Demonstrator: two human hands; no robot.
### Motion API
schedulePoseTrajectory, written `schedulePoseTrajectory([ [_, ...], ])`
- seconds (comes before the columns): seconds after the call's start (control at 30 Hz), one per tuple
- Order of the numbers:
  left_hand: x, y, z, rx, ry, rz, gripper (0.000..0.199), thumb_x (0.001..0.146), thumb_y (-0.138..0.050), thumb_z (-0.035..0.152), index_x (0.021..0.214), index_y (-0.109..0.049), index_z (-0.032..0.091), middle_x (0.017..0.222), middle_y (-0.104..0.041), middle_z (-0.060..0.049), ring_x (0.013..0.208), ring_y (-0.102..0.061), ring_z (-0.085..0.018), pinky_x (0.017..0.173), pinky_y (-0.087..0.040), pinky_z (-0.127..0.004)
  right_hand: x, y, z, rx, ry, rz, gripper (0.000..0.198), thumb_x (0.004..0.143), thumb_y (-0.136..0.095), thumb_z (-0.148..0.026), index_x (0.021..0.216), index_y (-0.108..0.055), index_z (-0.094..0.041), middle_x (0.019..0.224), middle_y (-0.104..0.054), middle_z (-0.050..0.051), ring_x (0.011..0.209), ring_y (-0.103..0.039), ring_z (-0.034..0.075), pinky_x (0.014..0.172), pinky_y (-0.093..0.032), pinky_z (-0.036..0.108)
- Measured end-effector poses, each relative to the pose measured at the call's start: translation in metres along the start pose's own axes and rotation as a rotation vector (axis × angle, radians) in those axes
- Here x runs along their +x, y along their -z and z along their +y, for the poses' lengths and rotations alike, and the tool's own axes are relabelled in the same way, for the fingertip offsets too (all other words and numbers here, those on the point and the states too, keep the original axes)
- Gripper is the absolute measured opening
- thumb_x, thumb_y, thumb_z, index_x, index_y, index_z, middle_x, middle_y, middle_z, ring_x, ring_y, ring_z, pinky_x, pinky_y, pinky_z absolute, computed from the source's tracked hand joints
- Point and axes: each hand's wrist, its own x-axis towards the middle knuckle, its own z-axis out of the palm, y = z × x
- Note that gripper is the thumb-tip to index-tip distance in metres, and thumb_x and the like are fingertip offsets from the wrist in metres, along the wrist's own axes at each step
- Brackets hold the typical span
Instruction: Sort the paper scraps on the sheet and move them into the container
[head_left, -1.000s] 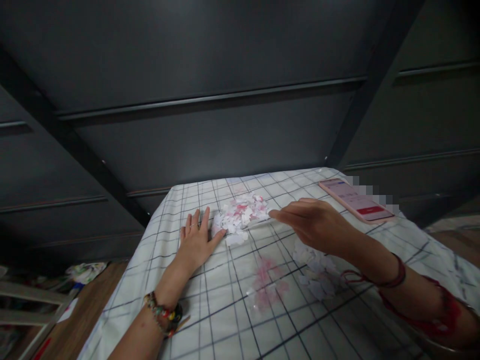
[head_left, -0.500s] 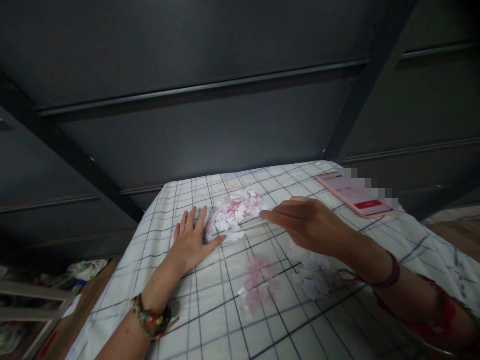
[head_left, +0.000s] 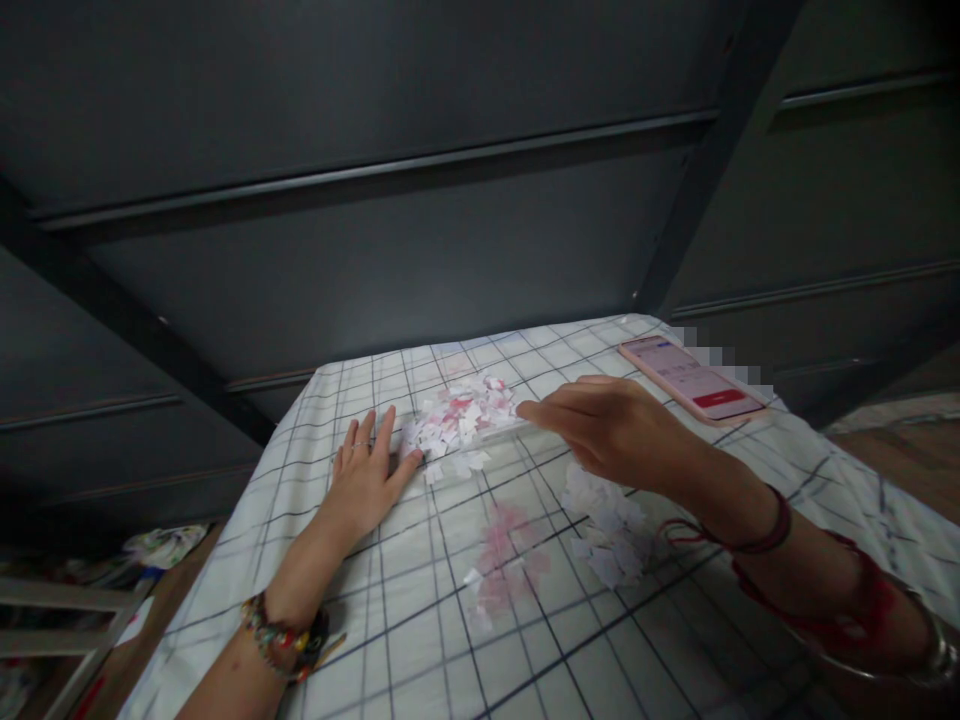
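A loose pile of torn paper scraps (head_left: 459, 415), white with some pink and red, lies on the checked cloth. At its left edge my left hand (head_left: 367, 485) rests palm down, fingers spread, the thumb touching the nearest scraps. My right hand (head_left: 611, 430) is closed in a pinch at the pile's right side. From its fingertips a thin, pale, see-through strip (head_left: 504, 432) runs along the pile's near edge; what it is I cannot tell. Below the right hand lies a second heap of white scraps (head_left: 611, 535), partly hidden. Pink scraps (head_left: 506, 560) form a smaller patch nearer me.
The white checked cloth (head_left: 405, 640) covers the surface, which meets a dark panelled wall (head_left: 390, 260) at the back. A phone in a pink case (head_left: 690, 380) lies at the right, screen lit. A pale rack (head_left: 67, 620) stands lower left, beyond the cloth's edge.
The whole view has shifted slightly, so everything sits a little further left. My left thumb has drawn back slightly from the near scraps. My right hand keeps its pinch beside the pile.
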Motion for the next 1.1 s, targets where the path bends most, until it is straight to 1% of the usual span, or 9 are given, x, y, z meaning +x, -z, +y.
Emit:
schedulePoseTrajectory([
  [0.23,-0.001,0.001,0.0,-0.018,-0.031,-0.007,0.07,0.088,-0.032,0.059,0.144,-0.022,0.018,0.148,-0.023,-0.017,0.135,-0.013,-0.038,0.102,-0.023,-0.056,-0.003,0.005,0.007,0.034,-0.003,-0.103,0.034,0.08,-0.037,-0.003,0.095,-0.063,-0.017,0.063,-0.06,0.0,0.056,-0.049,0.012,0.059,-0.036,0.026],
  [0.4,-0.001,0.0,-0.001,-0.022,-0.089,0.02,0.071,0.088,-0.034,0.059,0.143,-0.024,0.017,0.147,-0.024,-0.02,0.135,-0.014,-0.04,0.101,-0.024,-0.059,-0.005,0.01,0.013,0.029,-0.072,-0.087,0.03,0.082,-0.037,-0.007,0.092,-0.063,-0.019,0.062,-0.06,0.0,0.056,-0.048,0.011,0.059,-0.034,0.026],
  [0.5,-0.001,0.003,0.002,-0.021,-0.137,0.018,0.069,0.086,-0.039,0.058,0.141,-0.029,0.017,0.147,-0.024,-0.019,0.135,-0.013,-0.04,0.101,-0.024,-0.059,-0.005,0.011,0.013,0.033,-0.057,-0.087,0.028,0.082,-0.038,-0.006,0.088,-0.063,-0.018,0.059,-0.058,-0.001,0.054,-0.047,0.011,0.057,-0.033,0.026],
  [0.6,-0.001,0.012,0.007,-0.051,-0.285,0.024,0.054,0.088,-0.043,0.047,0.133,-0.044,0.016,0.146,-0.025,-0.016,0.136,-0.011,-0.038,0.104,-0.022,-0.057,-0.004,0.011,0.012,0.024,-0.023,-0.09,0.027,0.081,-0.038,-0.006,0.085,-0.063,-0.017,0.057,-0.057,-0.001,0.052,-0.046,0.011,0.055,-0.032,0.027],
  [0.7,-0.002,0.022,0.016,-0.111,-0.594,0.004,0.033,0.091,-0.04,0.028,0.117,-0.059,0.023,0.145,-0.03,-0.007,0.136,-0.016,-0.028,0.109,-0.018,-0.052,-0.004,0.011,0.012,0.032,-0.044,-0.117,0.028,0.08,-0.038,-0.006,0.085,-0.062,-0.018,0.059,-0.057,0.0,0.054,-0.047,0.011,0.056,-0.032,0.027],
  [0.8,-0.003,0.026,0.025,-0.148,-0.775,0.003,0.033,0.09,-0.04,0.02,0.115,-0.061,0.026,0.145,-0.029,-0.004,0.135,-0.019,-0.025,0.109,-0.02,-0.051,-0.004,0.011,0.013,0.046,-0.075,-0.141,0.028,0.08,-0.038,-0.006,0.087,-0.062,-0.019,0.06,-0.059,0.0,0.056,-0.049,0.012,0.057,-0.033,0.027],
  [0.9,-0.003,0.024,0.026,-0.142,-0.794,-0.005,0.031,0.088,-0.043,0.022,0.112,-0.063,0.025,0.145,-0.031,-0.004,0.135,-0.02,-0.027,0.108,-0.023,-0.053,-0.004,0.011,0.013,0.058,-0.09,-0.159,0.027,0.081,-0.038,-0.007,0.085,-0.062,-0.018,0.061,-0.06,0.0,0.056,-0.051,0.012,0.057,-0.034,0.027],
  [1.0,-0.002,0.022,0.023,-0.118,-0.753,0.013,0.03,0.09,-0.043,0.024,0.109,-0.065,0.024,0.144,-0.033,-0.005,0.134,-0.022,-0.028,0.107,-0.024,-0.055,-0.005,0.011,0.014,0.079,-0.105,-0.162,0.025,0.081,-0.038,-0.008,0.081,-0.061,-0.019,0.061,-0.06,0.0,0.057,-0.052,0.012,0.057,-0.034,0.027],
  [1.1,-0.001,0.022,0.02,-0.083,-0.708,0.034,0.03,0.091,-0.041,0.025,0.11,-0.065,0.022,0.141,-0.035,-0.007,0.133,-0.022,-0.03,0.107,-0.023,-0.055,-0.005,0.011,0.013,0.078,-0.109,-0.134,0.025,0.081,-0.038,-0.008,0.084,-0.061,-0.019,0.064,-0.062,0.001,0.058,-0.052,0.012,0.059,-0.035,0.027],
])
